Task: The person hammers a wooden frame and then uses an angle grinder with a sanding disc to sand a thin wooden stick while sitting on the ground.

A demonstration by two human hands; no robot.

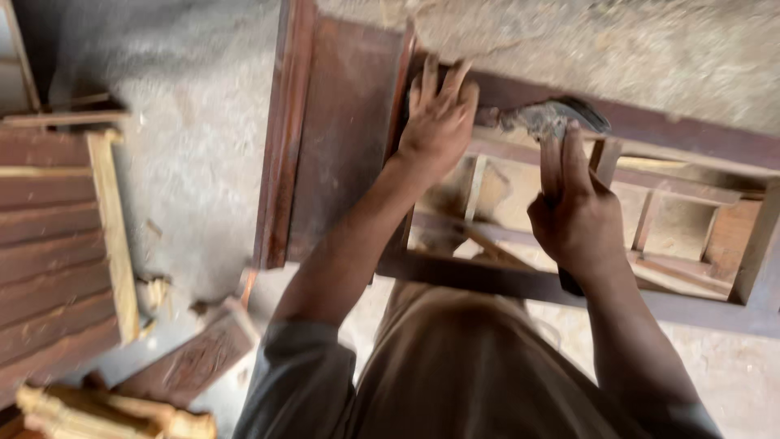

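Wooden frame (520, 280): left hand (439, 114) presses flat, fingers spread, holding nothing; right hand (573, 215) grips a dark tool (552, 118). Firm bracing and even tool pressure seem wise.

Stacked reddish planks (49, 252) lie left, a carved block (195, 358) nearby.

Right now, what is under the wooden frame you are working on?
Through the openings of the wooden frame, bare sandy ground and thin wooden slats show. The left hand and the right hand, which holds a dark tool, cover part of it, and the picture is blurred.
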